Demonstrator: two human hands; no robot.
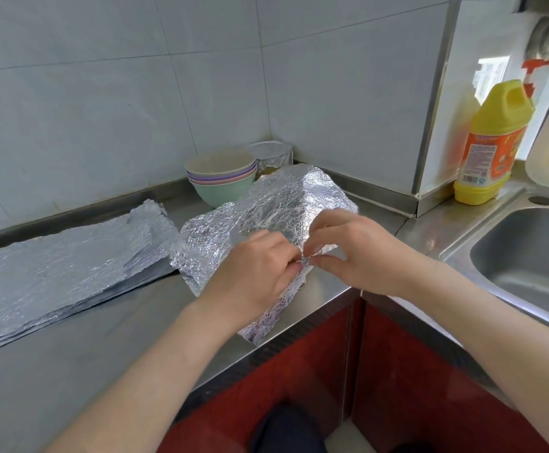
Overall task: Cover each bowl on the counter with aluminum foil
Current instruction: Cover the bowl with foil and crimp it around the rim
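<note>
The head view looks down on a steel tabletop (87, 338) that turns a corner toward a sink (528, 256), with a yellow detergent bottle (492, 142) standing by the sink's far edge. Both hands meet over a crumpled foil sheet (266, 207) at the tabletop's near edge. The left hand (257, 269) and the right hand (361, 253) each have a narrow grip, pinching the same spot on the sheet's near edge, fingertips almost touching. The sheet humps up toward the wall, and whether a bowl sits beneath it cannot be told. Behind it stands a stack of bowls (224, 178), uncovered, and in the corner just beside them a covered bowl (271, 155) already wears foil. A pile of foil sheets (64, 256) lies flat to the left. The step in hand looks like separating or opening the sheet, so most of the task remains. To do it well, draw the two pinches apart slowly and evenly so the thin foil does not tear. Then centre the sheet over one bowl and press the overhang down around the rim all the way round.
</note>
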